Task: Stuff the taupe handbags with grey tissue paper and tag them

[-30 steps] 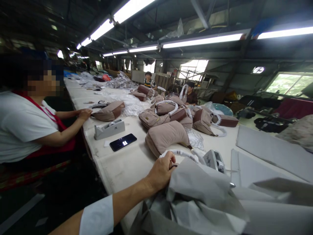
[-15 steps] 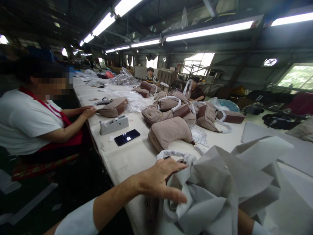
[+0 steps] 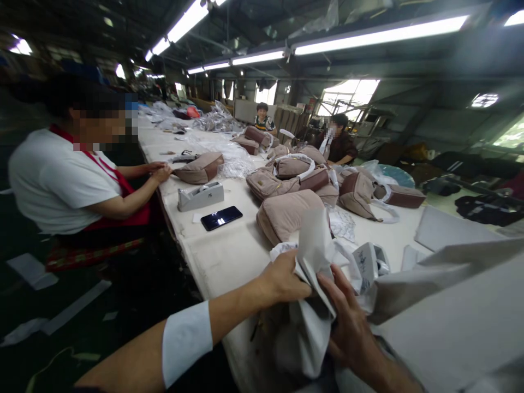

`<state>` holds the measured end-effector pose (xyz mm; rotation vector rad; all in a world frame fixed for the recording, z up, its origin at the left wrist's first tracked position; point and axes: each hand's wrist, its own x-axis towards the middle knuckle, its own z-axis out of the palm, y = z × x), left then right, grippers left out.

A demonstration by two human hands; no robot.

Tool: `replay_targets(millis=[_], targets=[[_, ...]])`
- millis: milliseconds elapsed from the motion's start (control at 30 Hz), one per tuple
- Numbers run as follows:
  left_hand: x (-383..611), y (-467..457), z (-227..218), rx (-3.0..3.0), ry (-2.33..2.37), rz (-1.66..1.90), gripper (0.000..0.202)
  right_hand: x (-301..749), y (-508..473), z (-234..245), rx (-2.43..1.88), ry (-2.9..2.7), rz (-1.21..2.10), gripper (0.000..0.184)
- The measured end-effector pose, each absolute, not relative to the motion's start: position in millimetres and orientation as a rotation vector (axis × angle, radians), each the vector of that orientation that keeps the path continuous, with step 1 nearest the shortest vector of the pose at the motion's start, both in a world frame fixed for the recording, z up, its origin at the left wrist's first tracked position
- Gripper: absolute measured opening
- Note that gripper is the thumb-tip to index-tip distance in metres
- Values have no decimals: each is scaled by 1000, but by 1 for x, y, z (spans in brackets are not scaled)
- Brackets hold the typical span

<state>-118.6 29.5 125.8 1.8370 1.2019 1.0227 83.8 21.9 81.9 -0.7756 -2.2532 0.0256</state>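
Observation:
A crumpled sheet of white packing paper stands bunched up at the table's near edge. My left hand is closed on its left side, the fingers pinching a fold. From the right, my right hand grips the same paper, its fingers bent against it and the thumb side partly hidden. Below the hands, a taupe bag shows, blurred and mostly covered by paper and hands. A white-wrapped handle lies just behind my left hand. Beyond it rests another taupe bag with a curved shape.
A phone and a grey tape dispenser lie to the left; a second tape dispenser stands right of my hands. Several taupe bags are heaped mid-table. Large paper sheets spread at right. A co-worker sits left, handling a bag.
The crumpled paper has been gathered narrower and lowered onto the bag, uncovering the second tape dispenser. My left hand has closed on the paper; my right hand has come into view. The view has shifted.

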Motion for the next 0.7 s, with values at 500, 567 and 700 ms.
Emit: replay_targets(millis=[500,567,700], targets=[[-115,-11,89,3188,1096,670,12,86,31,79,-878,-1964,264,17],[-117,-13,96,3197,1058,544,13,88,29,79,-884,-1988,244,17],[-137,-10,113,3247,956,459,13,92,27,79,-790,-2007,218,16]])
